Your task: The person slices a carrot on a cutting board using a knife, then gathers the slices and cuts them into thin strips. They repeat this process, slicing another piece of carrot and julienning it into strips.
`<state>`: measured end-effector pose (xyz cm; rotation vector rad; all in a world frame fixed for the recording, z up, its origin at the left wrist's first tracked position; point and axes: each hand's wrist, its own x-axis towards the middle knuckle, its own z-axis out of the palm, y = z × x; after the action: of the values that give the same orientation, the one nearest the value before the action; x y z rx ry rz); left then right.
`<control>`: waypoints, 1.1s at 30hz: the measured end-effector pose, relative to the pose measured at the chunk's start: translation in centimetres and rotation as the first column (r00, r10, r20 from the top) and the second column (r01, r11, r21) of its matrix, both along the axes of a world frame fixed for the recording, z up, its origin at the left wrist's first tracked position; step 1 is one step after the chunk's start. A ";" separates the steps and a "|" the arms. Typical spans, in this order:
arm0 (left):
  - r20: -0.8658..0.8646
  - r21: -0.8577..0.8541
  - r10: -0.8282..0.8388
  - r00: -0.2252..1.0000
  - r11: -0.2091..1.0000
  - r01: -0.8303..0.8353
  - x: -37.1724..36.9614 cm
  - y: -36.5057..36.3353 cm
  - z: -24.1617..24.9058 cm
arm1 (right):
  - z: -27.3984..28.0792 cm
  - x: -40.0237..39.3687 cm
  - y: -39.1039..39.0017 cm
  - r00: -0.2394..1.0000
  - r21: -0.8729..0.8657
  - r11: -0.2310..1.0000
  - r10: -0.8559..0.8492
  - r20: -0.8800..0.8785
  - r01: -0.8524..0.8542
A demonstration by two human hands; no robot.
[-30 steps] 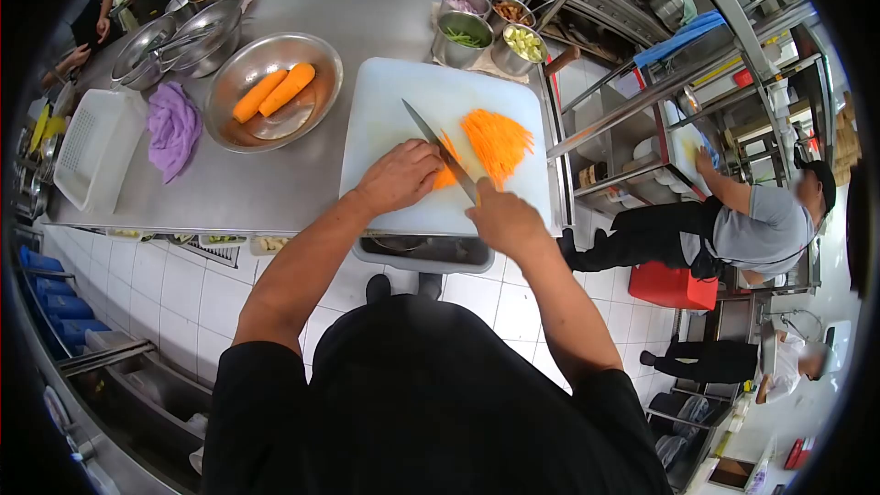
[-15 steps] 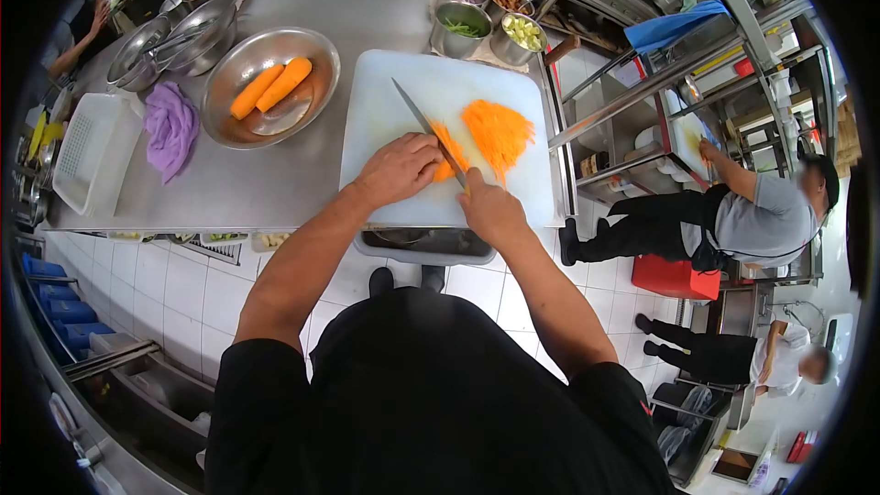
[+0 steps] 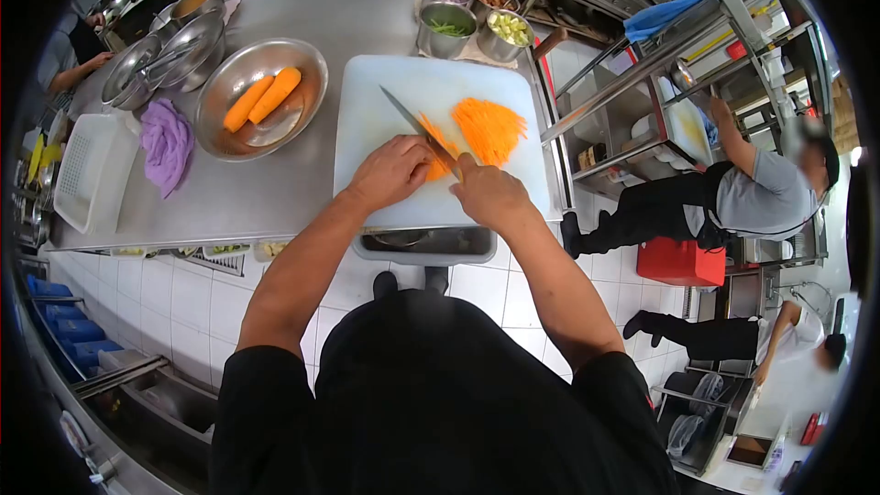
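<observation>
A long kitchen knife (image 3: 412, 118) slants over the white cutting board (image 3: 376, 92), its tip pointing to the far left. My right hand (image 3: 492, 191) is closed around its handle, near the board's front edge. Beside the blade, my left hand (image 3: 392, 172) has its fingers bent and pressed down on the carrot being cut (image 3: 434, 170), which is mostly covered by the fingers and blade. To the right of the knife lies a fanned-out heap of thin carrot shreds (image 3: 491, 131). Two peeled carrots (image 3: 275, 96) rest in a steel bowl (image 3: 280, 131) left of the board.
Steel pots of chopped green vegetables (image 3: 448, 27) and other ingredients stand behind the board. Farther left are a purple cloth (image 3: 167, 142), a white plastic basket (image 3: 87, 174) and more metal bowls (image 3: 203, 46). A metal rack (image 3: 610, 96) and co-workers (image 3: 765, 197) are at the right.
My right hand has shifted slightly away from the board's front edge, still holding the knife. The left hand stays on the carrot. The view has shifted slightly, and a co-worker's arm at right has moved.
</observation>
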<state>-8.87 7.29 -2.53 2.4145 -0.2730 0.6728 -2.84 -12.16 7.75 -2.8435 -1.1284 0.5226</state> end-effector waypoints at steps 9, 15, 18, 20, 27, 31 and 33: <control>0.038 0.024 -0.013 0.999 1.000 0.012 0.0 0.2 -0.4 | -1.3 -0.9 0.2 0.993 0.009 0.995 -0.099 -0.062 0.100; 0.048 0.029 -0.019 0.999 0.999 0.017 0.1 0.2 -0.3 | 1.7 -1.9 -1.1 0.996 -0.048 0.996 -0.072 -0.050 0.069; 0.030 0.041 -0.006 1.000 0.999 0.005 0.0 0.3 -0.1 | -1.9 -2.1 -0.2 0.983 -0.001 0.986 -0.165 -0.084 0.166; 0.051 0.023 -0.013 0.999 1.000 0.012 0.3 0.5 0.1 | -1.8 -0.6 0.3 0.994 0.011 0.996 -0.083 -0.067 0.084; 0.019 0.034 -0.012 1.000 0.999 0.011 -0.2 0.2 0.1 | 0.5 -2.1 -1.4 0.996 -0.033 0.997 -0.074 -0.040 0.073; 0.063 0.040 0.009 0.998 0.999 -0.011 0.0 0.4 -0.2 | -1.5 -1.1 -0.1 0.995 0.014 0.996 -0.084 -0.060 0.085; 0.121 0.075 -0.008 0.993 0.997 -0.001 0.1 0.2 -0.2 | -0.2 -0.5 0.3 0.998 0.000 0.999 -0.036 -0.054 0.036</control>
<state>-8.80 7.50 -2.78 2.4467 -0.3578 0.8235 -3.32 -11.89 7.57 -2.8242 -1.0669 0.5924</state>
